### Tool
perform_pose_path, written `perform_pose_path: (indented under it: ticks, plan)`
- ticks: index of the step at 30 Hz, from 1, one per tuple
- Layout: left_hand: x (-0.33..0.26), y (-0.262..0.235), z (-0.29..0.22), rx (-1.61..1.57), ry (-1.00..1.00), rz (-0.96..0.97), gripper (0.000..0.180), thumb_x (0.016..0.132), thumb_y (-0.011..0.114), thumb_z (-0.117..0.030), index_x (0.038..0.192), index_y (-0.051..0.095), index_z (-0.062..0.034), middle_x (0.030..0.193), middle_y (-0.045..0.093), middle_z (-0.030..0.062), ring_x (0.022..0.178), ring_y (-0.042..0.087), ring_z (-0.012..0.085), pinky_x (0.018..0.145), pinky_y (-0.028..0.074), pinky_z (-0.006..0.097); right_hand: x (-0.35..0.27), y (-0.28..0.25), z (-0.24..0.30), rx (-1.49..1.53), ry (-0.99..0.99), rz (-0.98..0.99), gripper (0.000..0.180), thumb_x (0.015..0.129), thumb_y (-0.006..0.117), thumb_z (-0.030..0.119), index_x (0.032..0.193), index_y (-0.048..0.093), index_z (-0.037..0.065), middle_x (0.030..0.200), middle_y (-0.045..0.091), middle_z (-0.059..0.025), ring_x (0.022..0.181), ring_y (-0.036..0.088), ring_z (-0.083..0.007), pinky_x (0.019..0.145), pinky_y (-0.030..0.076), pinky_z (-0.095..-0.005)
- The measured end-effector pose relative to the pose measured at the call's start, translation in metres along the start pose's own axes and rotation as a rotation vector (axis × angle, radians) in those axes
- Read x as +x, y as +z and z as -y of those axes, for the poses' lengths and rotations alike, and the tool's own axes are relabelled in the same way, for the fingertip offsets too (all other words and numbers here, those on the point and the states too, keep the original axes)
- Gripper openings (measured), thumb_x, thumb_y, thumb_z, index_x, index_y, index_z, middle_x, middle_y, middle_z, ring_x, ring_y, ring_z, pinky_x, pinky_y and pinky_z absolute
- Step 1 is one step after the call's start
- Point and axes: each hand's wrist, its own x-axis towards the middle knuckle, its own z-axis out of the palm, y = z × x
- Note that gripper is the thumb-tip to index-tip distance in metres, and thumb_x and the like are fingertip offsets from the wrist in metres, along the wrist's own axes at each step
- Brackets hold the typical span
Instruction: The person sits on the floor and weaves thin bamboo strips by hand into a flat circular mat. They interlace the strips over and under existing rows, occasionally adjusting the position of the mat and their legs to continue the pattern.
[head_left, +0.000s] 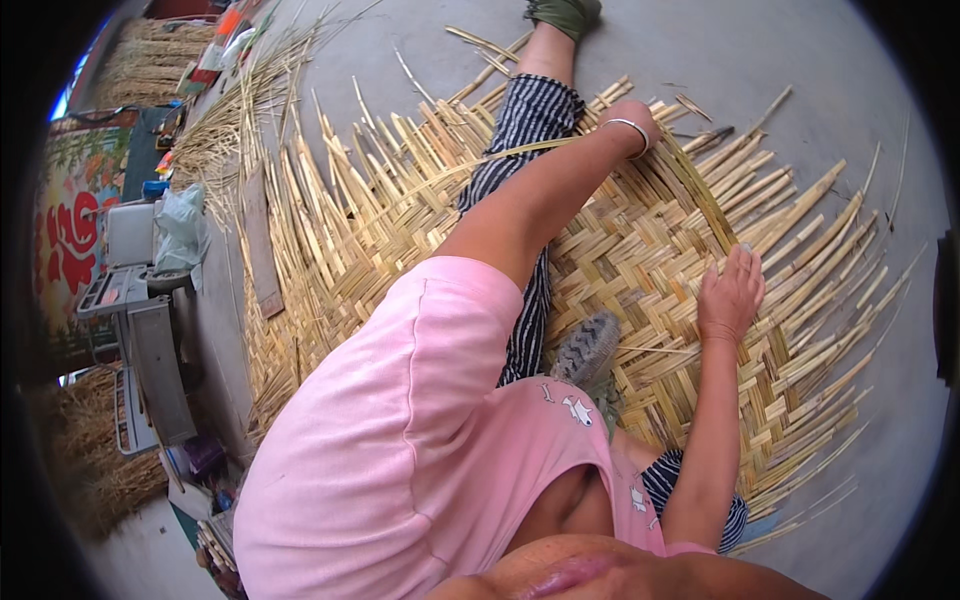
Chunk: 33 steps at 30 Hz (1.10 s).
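The woven reed mat lies flat on the concrete floor under the seated person, its loose strip ends fanning outward. One long strip runs from the mat's left part up-right to the left hand, whose grip is closed on it. The right hand rests open — palm down, holding nothing — on the weave.
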Motion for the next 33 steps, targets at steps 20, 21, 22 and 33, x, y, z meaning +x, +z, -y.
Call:
perform_pose_path:
  ticks: [20,21,22,33]
  plan:
    - [0.014,-0.101,0.108,-0.359,0.212,-0.179,0.011,0.086,0.07,-0.015,0.083,0.068,-0.0045,0.071,0.066,0.0093,0.064,0.067,0.0231,0.056,0.051,0.034,0.004,0.011,-0.003,0.067,-0.05,-0.093,0.057,0.1,0.052,0.042,0.144,0.056,0.006,0.15,0.054,-0.0115,0.148,0.039,-0.0297,0.123,0.025,-0.0479]
    - [0.011,-0.094,0.104,-0.121,0.218,0.048,0.02,0.091,0.069,-0.025,0.087,0.072,-0.0052,0.075,0.069,0.0094,0.069,0.069,0.0229,0.064,0.055,0.036,0.003,0.008,-0.006,0.054,-0.024,-0.085,0.057,0.1,0.052,0.042,0.145,0.055,0.007,0.15,0.053,-0.0111,0.148,0.038,-0.0294,0.123,0.024,-0.0476]
    - [-0.002,-0.093,0.102,0.142,0.206,0.24,0.03,0.096,0.068,-0.035,0.091,0.076,-0.006,0.08,0.072,0.0096,0.074,0.072,0.0228,0.072,0.058,0.038,0.004,0.01,-0.006,0.036,-0.021,-0.091,0.057,0.1,0.052,0.042,0.146,0.054,0.007,0.15,0.053,-0.0107,0.148,0.038,-0.029,0.123,0.024,-0.0473]
    - [0.015,0.068,0.043,-1.341,-0.237,0.484,0.045,0.107,0.054,-0.041,0.134,0.05,-0.0055,0.108,0.072,0.016,0.1,0.073,0.0296,0.083,0.061,0.041,0.014,-0.035,-0.007,0.052,-0.168,-0.17,0.032,0.092,0.067,0.025,0.119,0.068,0.007,0.121,0.069,-0.0073,0.121,0.059,-0.0272,0.105,0.044,-0.046]
